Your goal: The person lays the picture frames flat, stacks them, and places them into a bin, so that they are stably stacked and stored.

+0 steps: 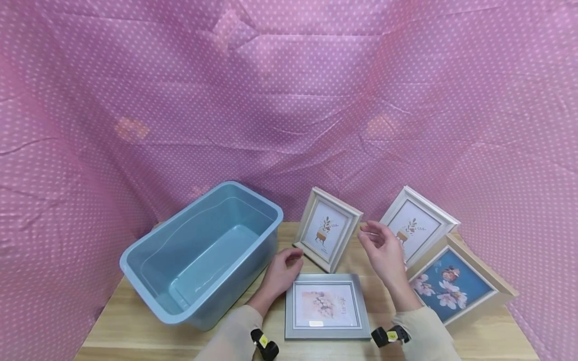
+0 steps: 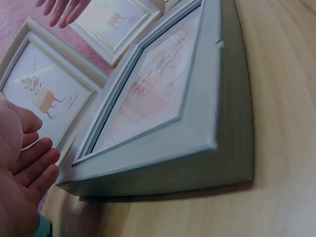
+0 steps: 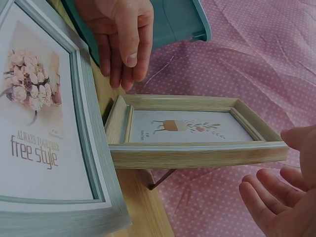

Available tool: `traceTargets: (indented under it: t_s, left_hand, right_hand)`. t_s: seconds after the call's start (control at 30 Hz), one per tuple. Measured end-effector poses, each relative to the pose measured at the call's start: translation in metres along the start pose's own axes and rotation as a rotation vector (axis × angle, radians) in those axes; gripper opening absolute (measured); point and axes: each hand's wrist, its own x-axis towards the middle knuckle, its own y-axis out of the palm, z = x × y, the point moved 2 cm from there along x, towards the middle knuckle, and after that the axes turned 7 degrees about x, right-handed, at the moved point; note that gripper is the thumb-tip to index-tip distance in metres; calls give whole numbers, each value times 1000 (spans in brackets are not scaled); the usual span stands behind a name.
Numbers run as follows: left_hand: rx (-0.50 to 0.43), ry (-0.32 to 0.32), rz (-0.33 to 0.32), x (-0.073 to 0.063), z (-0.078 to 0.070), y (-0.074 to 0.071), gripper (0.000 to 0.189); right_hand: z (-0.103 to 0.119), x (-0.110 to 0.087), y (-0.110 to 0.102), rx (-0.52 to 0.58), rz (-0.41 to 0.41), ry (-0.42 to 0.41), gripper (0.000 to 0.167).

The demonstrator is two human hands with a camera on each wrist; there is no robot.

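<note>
Standing between left grip and right grip, a cream picture frame.

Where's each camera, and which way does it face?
Head: on the head, facing forward and down over blue tub and gray frame; left hand, right hand, sleeves show.
Left wrist: worn there, facing across the gray frame; left hand at left, right hand at top.
Right wrist: worn there, facing the gray frame and cream frame beyond; right hand at right, left hand at top.
Both wrist views share those frames and both hands.
</note>
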Motion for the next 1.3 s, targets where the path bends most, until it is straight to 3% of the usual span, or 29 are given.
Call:
traceTargets:
  t_s: [0.73, 1.03, 1.3]
  left_hand:
    - [-44, 18, -44, 16, 0, 0, 31]
    - [-63, 23, -57, 21, 1, 1, 31]
    - [-47, -7, -65, 21, -1, -1, 30]
  right_hand:
    - [-8, 14, 12, -45, 70, 91, 60]
    - [-16, 17, 19, -147, 57, 83, 38]
    - [-17, 19, 22, -151, 25, 93, 36]
